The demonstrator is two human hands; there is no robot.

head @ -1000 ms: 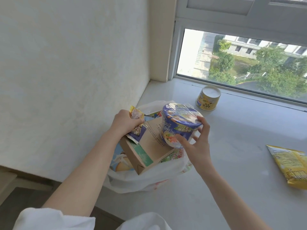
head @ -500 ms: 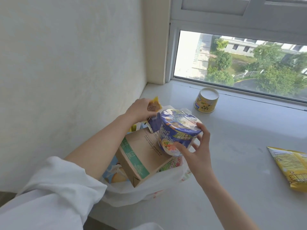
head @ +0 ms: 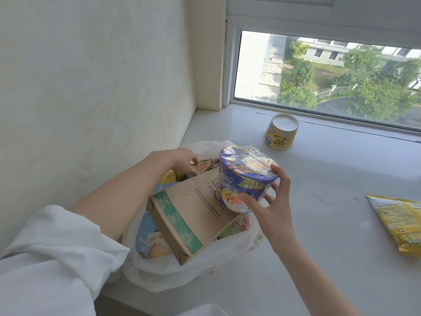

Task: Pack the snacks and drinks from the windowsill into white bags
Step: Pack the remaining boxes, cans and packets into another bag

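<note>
Item: noodle bowl [head: 245, 176], purple-blue, film-wrapped, round, wider at the lid than at the base. Held tilted over the mouth of the white bag [head: 182, 272], lid leaning toward the wall and the window, base toward the person. Its lower edge appears to rest on, or hang just above, the cardboard box [head: 189, 215] that stands slanted in the bag; contact cannot be told for certain.

Grip, right hand [head: 272, 208]: fingers spread wide and curled round the bowl's near side, fingertip on the lid rim, thumb low on the wall. The bowl lies up and to the left of this palm, its axis tipped away from the wrist.

Grip, left hand [head: 180, 160]: reaching into the far side of the bag, fingers bent down among the snack packets [head: 202, 166] there, seemingly pressing or parting them. Whether it pinches one cannot be told.

Judgement: the free pocket lies beyond the box, beside the left hand; the bowl likely needs to go down there, base first.

Bowl print: green banner, picture of noodles and vegetables on the side, glossy wrap catching light.

Still on the windowsill [head: 330, 179]: yellow tub [head: 281, 134], upside down, near the window; yellow crisp bag [head: 401, 222], flat, well apart to the right.
</note>
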